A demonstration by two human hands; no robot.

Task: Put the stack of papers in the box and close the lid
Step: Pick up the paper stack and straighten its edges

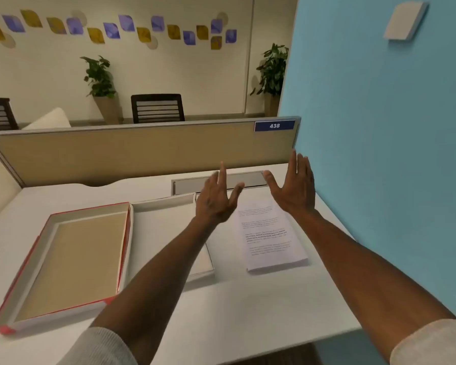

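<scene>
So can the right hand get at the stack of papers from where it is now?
Probably yes. The right hand is open above the far end of the stack of papers, which lies flat on the desk with nothing on top.

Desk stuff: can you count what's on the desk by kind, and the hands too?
Box trays: 2, the red-edged tray and the white tray beside it
Paper stacks: 1, the stack of papers
Hands: 2, the left hand and the right hand, both open above the desk, holding nothing
Total: 5
</scene>
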